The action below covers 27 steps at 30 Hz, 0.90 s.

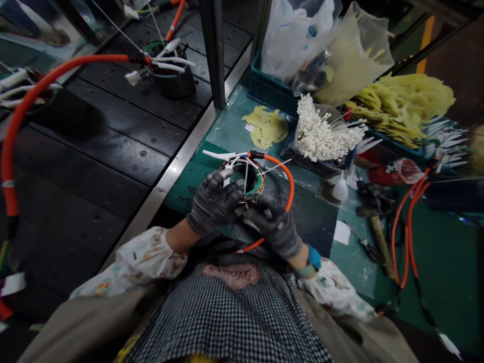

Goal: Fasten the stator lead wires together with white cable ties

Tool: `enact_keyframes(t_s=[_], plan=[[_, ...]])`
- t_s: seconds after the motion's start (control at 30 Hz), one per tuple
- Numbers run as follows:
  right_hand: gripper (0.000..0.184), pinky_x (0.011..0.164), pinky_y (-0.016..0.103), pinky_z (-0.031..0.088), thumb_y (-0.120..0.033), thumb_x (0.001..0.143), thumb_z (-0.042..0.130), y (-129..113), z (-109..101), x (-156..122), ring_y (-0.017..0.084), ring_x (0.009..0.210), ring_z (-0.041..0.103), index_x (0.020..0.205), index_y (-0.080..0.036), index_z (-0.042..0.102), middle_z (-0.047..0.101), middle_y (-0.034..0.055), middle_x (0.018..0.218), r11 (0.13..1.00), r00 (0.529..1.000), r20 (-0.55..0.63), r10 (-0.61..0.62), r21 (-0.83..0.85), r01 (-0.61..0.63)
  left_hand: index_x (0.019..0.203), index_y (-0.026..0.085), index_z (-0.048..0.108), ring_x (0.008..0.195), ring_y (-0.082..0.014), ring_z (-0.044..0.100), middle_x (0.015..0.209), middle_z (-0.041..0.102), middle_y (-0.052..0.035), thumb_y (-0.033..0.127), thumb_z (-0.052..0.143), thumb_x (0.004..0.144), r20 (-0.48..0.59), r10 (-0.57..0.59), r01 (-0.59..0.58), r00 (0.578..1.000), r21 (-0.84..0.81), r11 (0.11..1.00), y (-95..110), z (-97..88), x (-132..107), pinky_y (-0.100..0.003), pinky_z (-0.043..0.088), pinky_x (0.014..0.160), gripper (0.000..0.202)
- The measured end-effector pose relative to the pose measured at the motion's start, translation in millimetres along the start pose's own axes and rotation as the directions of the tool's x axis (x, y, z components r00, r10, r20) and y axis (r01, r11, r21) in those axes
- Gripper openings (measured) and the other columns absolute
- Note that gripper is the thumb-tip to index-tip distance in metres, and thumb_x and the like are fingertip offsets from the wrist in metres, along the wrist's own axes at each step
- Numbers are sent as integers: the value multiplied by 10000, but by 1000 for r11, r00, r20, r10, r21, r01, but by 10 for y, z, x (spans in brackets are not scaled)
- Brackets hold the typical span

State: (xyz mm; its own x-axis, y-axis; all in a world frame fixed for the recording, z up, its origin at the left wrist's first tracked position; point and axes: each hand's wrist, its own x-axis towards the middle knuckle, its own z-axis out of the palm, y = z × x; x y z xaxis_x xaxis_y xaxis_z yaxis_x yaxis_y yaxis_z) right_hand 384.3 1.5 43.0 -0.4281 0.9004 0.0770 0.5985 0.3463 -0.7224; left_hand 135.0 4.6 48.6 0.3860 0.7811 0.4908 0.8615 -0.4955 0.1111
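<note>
A motor stator (pixel 260 182), ring-shaped with green lining and coloured windings, sits at the front of the bench before my body. White sleeved leads and an orange cable (pixel 290 184) come off its top, and thin white cable ties (pixel 278 167) stick out across it. My left hand (pixel 217 199), in a grey-black glove, is closed on the stator's left rim beside a white sleeve. Gloved likewise, my right hand (pixel 276 227) is at the stator's near right side; its fingers are smeared by motion, and whether they grip anything is unclear.
Cable ties (pixel 325 133) fill a bin behind the stator, near yellow insulating pieces (pixel 268 126). A hammer (pixel 380 237) and orange cables (pixel 406 232) lie on the right. Across a metal edge, another stator (pixel 172 78) stands on the dark slatted surface, near an upright post (pixel 214 55).
</note>
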Motion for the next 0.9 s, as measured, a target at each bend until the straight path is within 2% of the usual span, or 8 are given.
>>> enact_keyframes(t_s=[0.1, 0.17, 0.27, 0.37, 0.47, 0.57, 0.73, 0.9], plan=[[327, 762, 493, 683, -528, 1017, 766, -59, 13, 391, 334, 903, 812, 1219, -277, 821, 845, 124, 1058, 992, 990, -131, 56, -109, -70, 1252, 266, 824, 1498, -257, 625, 1388, 828, 50, 440, 564, 1130, 152, -48, 58, 987, -61, 996, 14, -96, 36, -408, 513, 1301, 336], [339, 717, 440, 646, -529, 1030, 754, -98, -12, 576, 311, 840, 793, 1230, -268, 832, 848, 107, 977, 986, 993, -118, 28, -158, -47, 1178, 286, 848, 1498, -251, 625, 1313, 848, 80, 463, 546, 1126, 191, -83, 99, 978, -76, 992, 4, -73, 32, -410, 508, 1308, 354], [301, 748, 410, 635, -507, 1060, 685, -133, -54, 741, 271, 811, 780, 1075, -266, 864, 850, 76, 902, 995, 995, -86, -46, -96, 38, 1068, 292, 859, 1449, -295, 661, 1163, 876, 34, 453, 637, 1077, 51, -55, 61, 997, -137, 989, -52, 75, -5, -481, 557, 1247, 275], [351, 861, 417, 673, -473, 1091, 609, -143, -122, 811, 239, 852, 798, 1057, -238, 868, 868, 66, 953, 975, 993, -106, -50, 209, 72, 1136, 320, 848, 1396, -349, 674, 1152, 872, -22, 417, 747, 1008, -129, 28, -58, 991, -233, 971, -127, 238, -46, -537, 580, 1148, 190], [278, 952, 406, 691, -427, 1078, 656, -149, -241, 828, 226, 973, 828, 1109, -256, 873, 887, 47, 1084, 902, 996, 21, -88, 426, 71, 1238, 359, 811, 1379, -364, 659, 1187, 862, -33, 407, 794, 966, -219, 30, -99, 975, -312, 945, -166, 322, -74, -552, 559, 1119, 277], [143, 895, 382, 707, -339, 993, 769, -141, -325, 826, 212, 933, 828, 1066, -263, 866, 883, 19, 1029, 886, 988, 92, -120, 458, 65, 1192, 356, 809, 1410, -370, 641, 1202, 860, -30, 406, 796, 960, -179, -3, -66, 984, -379, 923, -171, 353, -101, -579, 536, 1154, 238], [110, 871, 374, 712, -335, 962, 794, -92, -267, 832, 202, 916, 813, 1028, -268, 850, 864, 15, 999, 891, 997, -12, -81, 448, 78, 1070, 319, 814, 1435, -362, 636, 1190, 861, -35, 459, 789, 981, -77, -36, -1, 996, -436, 900, -187, 384, -116, -596, 528, 1197, 168], [135, 891, 396, 712, -338, 1020, 784, -24, -226, 793, 210, 906, 820, 1090, -247, 856, 862, 36, 1008, 898, 990, 3, -138, 421, 124, 1123, 337, 796, 1372, -337, 663, 1138, 859, -15, 441, 831, 973, -197, 21, -90, 980, -349, 933, -205, 361, -84, -550, 568, 1123, 186]])
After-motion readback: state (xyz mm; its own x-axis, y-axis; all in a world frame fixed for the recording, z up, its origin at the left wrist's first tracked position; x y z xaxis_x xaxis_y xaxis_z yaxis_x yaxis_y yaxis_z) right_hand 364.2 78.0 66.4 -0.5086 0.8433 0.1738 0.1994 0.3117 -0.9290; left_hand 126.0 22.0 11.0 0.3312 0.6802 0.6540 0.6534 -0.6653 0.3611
